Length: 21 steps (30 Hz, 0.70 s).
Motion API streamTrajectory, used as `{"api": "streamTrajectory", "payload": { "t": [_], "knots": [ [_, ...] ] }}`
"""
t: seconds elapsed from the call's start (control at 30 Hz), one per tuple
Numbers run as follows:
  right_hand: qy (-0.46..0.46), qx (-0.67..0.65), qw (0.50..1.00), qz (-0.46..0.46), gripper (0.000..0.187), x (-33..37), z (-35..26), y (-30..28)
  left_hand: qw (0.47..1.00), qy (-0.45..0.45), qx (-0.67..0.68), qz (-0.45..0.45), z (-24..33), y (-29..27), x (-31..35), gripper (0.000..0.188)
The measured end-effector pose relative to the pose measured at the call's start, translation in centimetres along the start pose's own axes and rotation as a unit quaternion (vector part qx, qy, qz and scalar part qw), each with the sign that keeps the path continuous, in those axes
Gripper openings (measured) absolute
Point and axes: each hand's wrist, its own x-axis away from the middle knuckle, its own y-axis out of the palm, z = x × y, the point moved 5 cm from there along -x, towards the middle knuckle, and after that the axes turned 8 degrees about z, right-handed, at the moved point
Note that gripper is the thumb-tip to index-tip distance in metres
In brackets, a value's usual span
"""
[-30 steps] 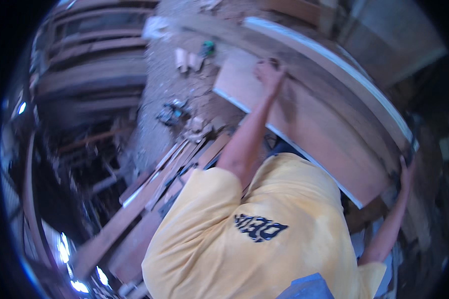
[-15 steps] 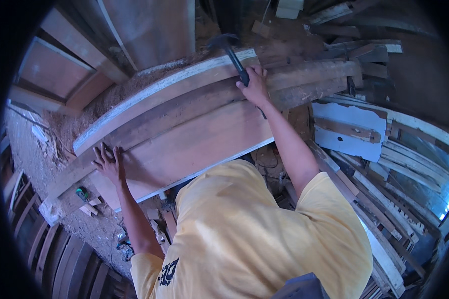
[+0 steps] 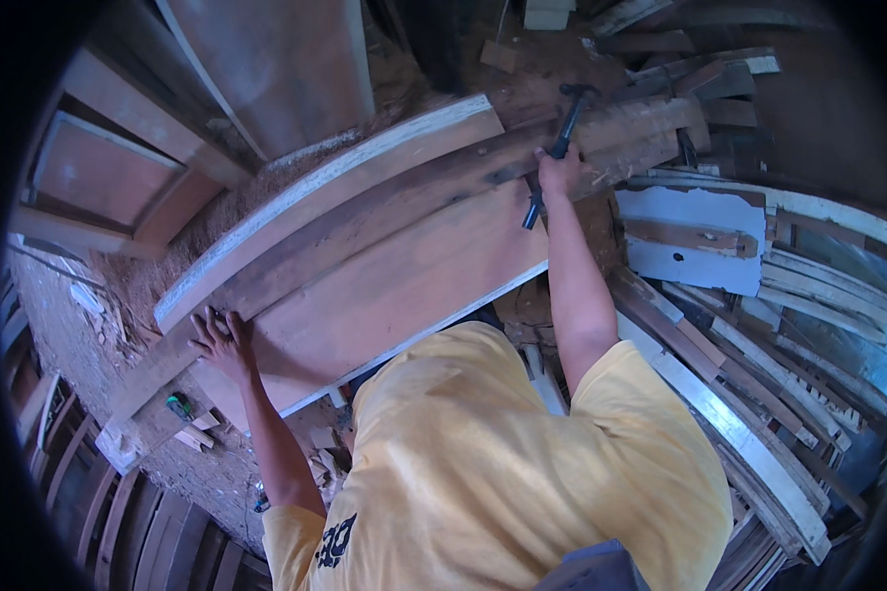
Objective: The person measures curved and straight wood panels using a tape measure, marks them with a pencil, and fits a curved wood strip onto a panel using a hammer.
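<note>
A long, dark wooden plank (image 3: 365, 229) lies across a wide reddish wooden panel (image 3: 394, 291) with pale edges. My left hand (image 3: 225, 347) rests with spread fingers on the wood near the left end. Toward the right end, my right hand (image 3: 559, 175) grips a dark-handled claw hammer (image 3: 567, 133) around its handle. The hammer's head is above the plank, pointing away from me, and the handle's end shows below my fist. Whether the hammer touches the plank, I cannot tell.
Large wooden panels (image 3: 266, 69) stand at the far left, beside a framed panel (image 3: 103, 177). A small green and black object (image 3: 179, 405) lies near wood offcuts (image 3: 195, 436) at left. To the right are a pale sheet (image 3: 695, 212) and stacked timber strips (image 3: 749, 384).
My right hand has moved rightward along the plank with the hammer, whose head has swung right. My left hand stays on the wood. The whole view has shifted slightly.
</note>
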Motion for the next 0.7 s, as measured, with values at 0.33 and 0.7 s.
{"api": "streamTrajectory", "payload": {
  "t": [0.33, 0.7],
  "knots": [
    [-0.066, -0.063, 0.994, -0.052, 0.044, -1.0, 1.5, 0.6, 0.993, 0.083, 0.077, 0.019, -1.2, 1.0, -0.3, 0.068],
    [0.070, -0.063, 0.995, 0.035, 0.049, -4.4, 10.4, -3.0, 0.998, -0.044, 0.005, -0.041, 0.1, -0.2, 2.3, 0.080]
  ]
}}
